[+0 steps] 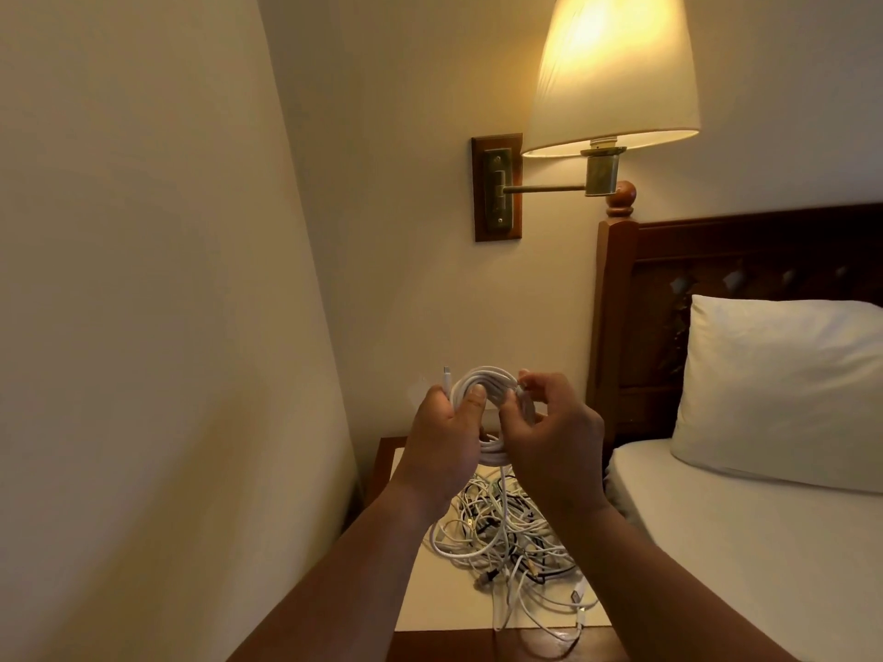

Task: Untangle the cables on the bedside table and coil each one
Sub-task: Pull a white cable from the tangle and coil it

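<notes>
Left hand (442, 439) and right hand (556, 441) raised together (fingers (540, 389) curled).

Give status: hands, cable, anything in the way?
Left hand grips white coil, right hand pinches its strand. Coil held above bedside table. Tail runs down into tangled pile, not free.

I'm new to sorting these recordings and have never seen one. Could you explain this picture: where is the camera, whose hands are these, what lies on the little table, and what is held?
There is no machine: a person wears one camera on the head, looking down at their bare hands. The left hand grips a white cable coil with the thumb across its loops; the right hand pinches the coil's right side. Below, on the bedside table, lies a tangled pile of white and dark cables. A lit wall lamp is behind.
</notes>
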